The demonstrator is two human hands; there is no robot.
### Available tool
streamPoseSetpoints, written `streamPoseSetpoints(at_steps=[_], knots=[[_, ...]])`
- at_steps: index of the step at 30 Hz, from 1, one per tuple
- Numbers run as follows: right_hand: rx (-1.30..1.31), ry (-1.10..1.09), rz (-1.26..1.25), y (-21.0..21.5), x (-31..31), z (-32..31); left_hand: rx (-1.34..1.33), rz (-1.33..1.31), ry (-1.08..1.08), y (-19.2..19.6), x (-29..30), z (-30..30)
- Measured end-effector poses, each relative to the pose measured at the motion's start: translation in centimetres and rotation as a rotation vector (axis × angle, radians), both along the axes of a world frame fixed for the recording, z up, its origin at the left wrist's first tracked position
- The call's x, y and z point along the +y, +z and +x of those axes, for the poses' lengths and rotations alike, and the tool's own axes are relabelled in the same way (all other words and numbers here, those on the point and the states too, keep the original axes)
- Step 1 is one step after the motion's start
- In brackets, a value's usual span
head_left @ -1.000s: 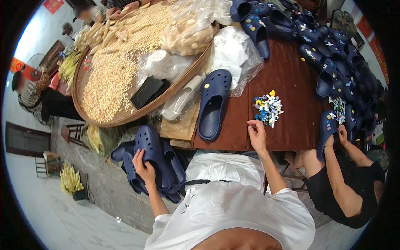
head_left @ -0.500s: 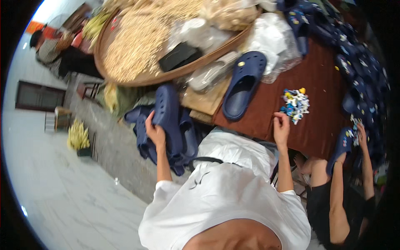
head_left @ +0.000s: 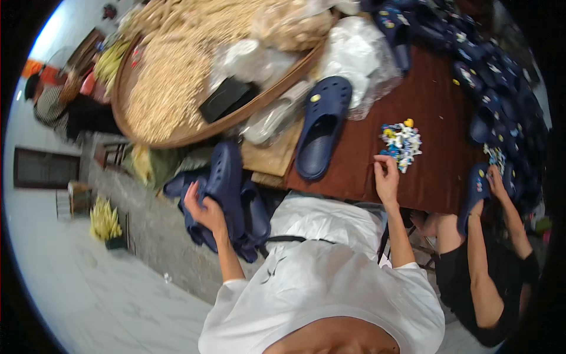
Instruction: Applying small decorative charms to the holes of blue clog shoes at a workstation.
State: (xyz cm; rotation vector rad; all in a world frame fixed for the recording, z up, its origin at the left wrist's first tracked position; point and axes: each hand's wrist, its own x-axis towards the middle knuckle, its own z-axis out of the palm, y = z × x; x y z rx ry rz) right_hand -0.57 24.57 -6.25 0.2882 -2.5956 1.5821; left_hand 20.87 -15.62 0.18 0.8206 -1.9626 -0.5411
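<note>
A: What fills the frame, biggest first?

B: A pale tiled floor [head_left: 88, 295] takes the lower left. A dark reddish-brown counter [head_left: 436, 171] runs across the upper right, and a wide round woven tray [head_left: 147, 138] heaped with pale grain sits in the upper middle, with crumpled clear plastic bags [head_left: 359, 53] beside it. Navy clogs are piled along the upper right edge [head_left: 489, 71].

A: And the wearer's hands?

B: The left hand [head_left: 203, 209], left of centre, is closed around a navy clog [head_left: 224, 177] that tops a heap of the same clogs hanging off the counter's near-left side. The right hand [head_left: 386, 177] rests at the counter's near edge, fingers curled, just below a small pile of coloured charms [head_left: 401, 141]; whether it pinches one cannot be told. A single navy clog [head_left: 321, 127] lies on the counter between the hands.

A: Anything unclear?

B: At the right edge another person's hands [head_left: 489, 183] hold a clog, partly cut off. The charms are too small to tell apart.
</note>
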Motion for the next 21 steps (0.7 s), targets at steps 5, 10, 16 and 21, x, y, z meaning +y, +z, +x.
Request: streamPoseSetpoints(at_steps=[5,10,16,21], knots=[[0.08,-0.114,-0.096,2.2,0.7,-6.6,0.11,-0.012,-0.295,0.6,7.2,-8.3],[0.183,-0.26,-0.001,0.6,2.5,-18.7,0.004,0.123,-0.748,-0.5,15.6,-16.0],[0.049,-0.371,0.227,-3.8,4.1,-31.2,-0.233,0.021,-0.906,-2.1,18.3,-20.8],[-0.134,-0.446,0.073,-7.0,6.0,-38.3,-0.282,0.095,-1.043,-3.2,18.3,-21.5]])
